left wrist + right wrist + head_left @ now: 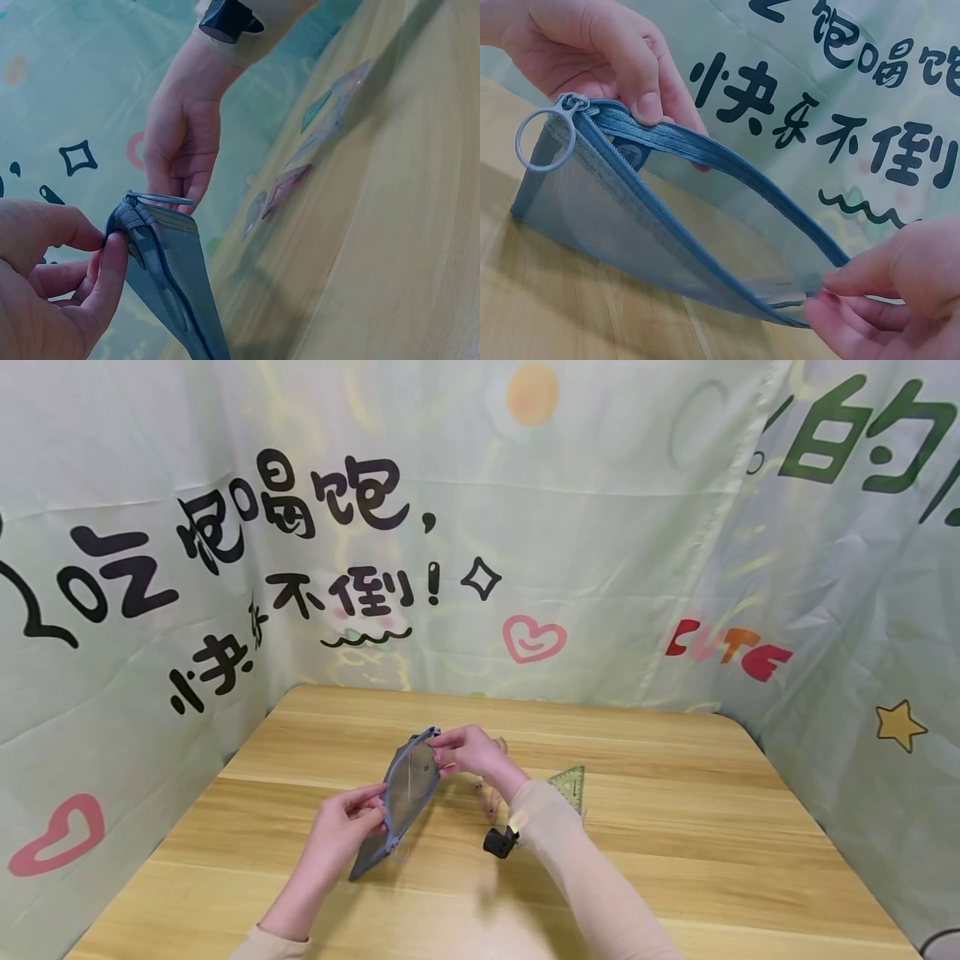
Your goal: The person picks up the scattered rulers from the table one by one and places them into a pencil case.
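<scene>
A blue-grey mesh zip pouch [411, 787] is held above the table, its zipped mouth spread apart. My left hand [348, 818] pinches the mouth's edge near the end with the zip's ring pull [519, 142]. At the opposite end, my right hand [468, 752] pinches the edge between thumb and fingers. In the right wrist view, the left hand [622, 67] is at the upper left and the right hand [900, 292] at the lower right. Through the open mouth no contents can be made out.
Beyond my right forearm, a greenish set square [568, 787] lies on the wooden table [675, 860]. Pinkish flat pieces [286, 187] lie near it, partly hidden by the arm in the head view. Printed cloth [600, 527] hangs around the table.
</scene>
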### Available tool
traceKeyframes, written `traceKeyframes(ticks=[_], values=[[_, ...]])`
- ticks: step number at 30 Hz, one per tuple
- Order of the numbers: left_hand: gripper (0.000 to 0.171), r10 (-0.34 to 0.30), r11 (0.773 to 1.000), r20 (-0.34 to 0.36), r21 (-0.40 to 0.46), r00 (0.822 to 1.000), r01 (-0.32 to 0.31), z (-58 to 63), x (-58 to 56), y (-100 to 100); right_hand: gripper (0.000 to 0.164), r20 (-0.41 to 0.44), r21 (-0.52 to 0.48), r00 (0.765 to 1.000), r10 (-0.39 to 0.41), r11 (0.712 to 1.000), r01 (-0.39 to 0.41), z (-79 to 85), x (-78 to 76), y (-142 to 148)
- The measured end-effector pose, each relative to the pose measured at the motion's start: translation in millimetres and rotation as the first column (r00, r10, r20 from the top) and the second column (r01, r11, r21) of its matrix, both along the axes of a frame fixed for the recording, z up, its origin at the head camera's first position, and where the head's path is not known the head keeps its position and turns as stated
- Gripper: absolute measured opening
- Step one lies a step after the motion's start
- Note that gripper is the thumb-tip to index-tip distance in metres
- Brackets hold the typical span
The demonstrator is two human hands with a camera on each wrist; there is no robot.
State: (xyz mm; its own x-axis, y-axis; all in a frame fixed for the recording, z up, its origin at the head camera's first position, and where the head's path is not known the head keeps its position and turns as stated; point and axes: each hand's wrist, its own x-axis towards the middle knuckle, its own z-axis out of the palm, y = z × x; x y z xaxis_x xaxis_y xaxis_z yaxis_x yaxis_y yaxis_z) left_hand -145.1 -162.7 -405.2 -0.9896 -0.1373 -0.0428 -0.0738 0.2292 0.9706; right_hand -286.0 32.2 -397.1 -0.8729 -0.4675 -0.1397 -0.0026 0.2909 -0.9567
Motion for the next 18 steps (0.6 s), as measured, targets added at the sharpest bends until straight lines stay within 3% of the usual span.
traceKeyframes(ticks=[6,18], values=[[0.04,0.006,1.0,-0.001,0.016,1.0,-0.006,0.3,-0.8,0,0.034,-0.122,0.088,0.992,-0.027,0.995,0.038,-0.2,-3.5,8],[0.04,0.016,0.999,0.001,0.032,1.0,-0.016,-1.8,-3.2,1,0.03,-0.162,0.068,0.985,-0.066,0.995,0.078,3.3,-10.6,26]])
